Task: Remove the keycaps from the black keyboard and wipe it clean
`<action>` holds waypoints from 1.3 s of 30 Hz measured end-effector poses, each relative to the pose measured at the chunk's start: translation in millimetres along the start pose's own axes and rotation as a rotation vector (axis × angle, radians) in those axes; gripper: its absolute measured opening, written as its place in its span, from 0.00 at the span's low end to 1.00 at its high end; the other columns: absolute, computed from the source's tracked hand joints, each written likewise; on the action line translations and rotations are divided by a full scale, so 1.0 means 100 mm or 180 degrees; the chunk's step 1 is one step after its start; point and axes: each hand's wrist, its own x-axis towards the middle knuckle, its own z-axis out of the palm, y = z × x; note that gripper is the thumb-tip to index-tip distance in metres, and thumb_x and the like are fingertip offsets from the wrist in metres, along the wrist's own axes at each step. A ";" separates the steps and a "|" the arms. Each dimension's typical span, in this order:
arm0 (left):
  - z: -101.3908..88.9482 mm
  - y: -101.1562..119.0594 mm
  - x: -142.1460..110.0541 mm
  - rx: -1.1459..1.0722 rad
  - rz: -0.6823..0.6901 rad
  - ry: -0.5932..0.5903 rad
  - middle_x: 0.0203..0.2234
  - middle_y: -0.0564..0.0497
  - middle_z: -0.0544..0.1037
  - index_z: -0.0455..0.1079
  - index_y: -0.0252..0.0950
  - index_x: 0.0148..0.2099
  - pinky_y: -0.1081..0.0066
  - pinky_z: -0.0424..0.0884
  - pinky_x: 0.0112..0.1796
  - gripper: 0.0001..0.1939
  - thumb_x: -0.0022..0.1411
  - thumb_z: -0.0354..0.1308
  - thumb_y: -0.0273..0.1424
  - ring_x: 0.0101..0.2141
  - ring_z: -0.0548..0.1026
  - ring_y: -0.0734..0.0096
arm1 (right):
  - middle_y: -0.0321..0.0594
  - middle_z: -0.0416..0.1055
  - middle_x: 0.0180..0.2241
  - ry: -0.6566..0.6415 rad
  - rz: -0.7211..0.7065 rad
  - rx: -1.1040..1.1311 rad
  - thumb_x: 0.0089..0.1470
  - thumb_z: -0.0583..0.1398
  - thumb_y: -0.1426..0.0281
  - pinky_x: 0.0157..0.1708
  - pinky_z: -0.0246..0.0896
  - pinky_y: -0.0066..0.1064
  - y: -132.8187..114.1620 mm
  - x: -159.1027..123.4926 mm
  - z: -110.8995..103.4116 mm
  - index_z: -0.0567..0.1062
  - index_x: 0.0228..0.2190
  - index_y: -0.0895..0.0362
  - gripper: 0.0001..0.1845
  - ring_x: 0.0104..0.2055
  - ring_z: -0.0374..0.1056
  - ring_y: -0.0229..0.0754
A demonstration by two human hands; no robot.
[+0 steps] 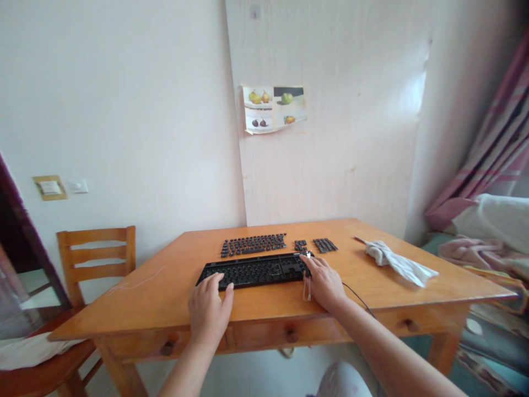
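Observation:
A black keyboard [252, 271] lies near the front of the wooden table, with bare key positions showing across most of it. My left hand [210, 306] is on its left front corner, fingers over the top and thumb against the front edge. At the right end, my right hand [324, 280] is closed above the number pad. A thin pale wire loop, which looks like a keycap puller [307, 289], sticks out under that hand. Behind the keyboard, loose black keycaps [254, 244] lie in rows, with smaller groups of keycaps [324, 245] to the right.
A knotted whitish cloth [394, 260] lies on the right of the table [157, 292]. From the keyboard, a black cable [359, 298] runs over the front edge. One wooden chair [99, 259] stands at left. Fruit pictures [274, 109] hang on the board behind.

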 end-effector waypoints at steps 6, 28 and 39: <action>0.18 0.81 -0.04 -0.1136 0.0442 -0.0477 0.40 0.46 0.78 0.69 0.38 0.47 0.62 0.68 0.46 0.14 0.63 0.52 0.38 0.43 0.74 0.61 | 0.43 0.69 0.53 0.0125 -0.0077 0.0105 0.55 0.54 0.71 0.50 0.60 0.36 0.00 -0.02 0.01 0.61 0.60 0.55 0.30 0.56 0.59 0.46; 0.23 1.41 -0.04 -0.1511 0.0212 -0.1603 0.34 0.48 0.81 0.76 0.41 0.41 0.66 0.64 0.42 0.16 0.60 0.54 0.44 0.38 0.76 0.63 | 0.44 0.66 0.57 0.0014 -0.0154 0.0380 0.54 0.55 0.71 0.55 0.57 0.35 -0.09 -0.02 -0.09 0.54 0.64 0.56 0.37 0.58 0.58 0.45; 0.52 1.37 -0.04 -0.1859 -0.0196 -0.1609 0.34 0.48 0.81 0.75 0.39 0.38 0.70 0.67 0.38 0.11 0.60 0.53 0.36 0.36 0.77 0.66 | 0.40 0.62 0.59 0.0232 -0.0276 0.0658 0.50 0.50 0.80 0.55 0.58 0.34 -0.05 -0.05 -0.09 0.58 0.62 0.51 0.37 0.56 0.62 0.43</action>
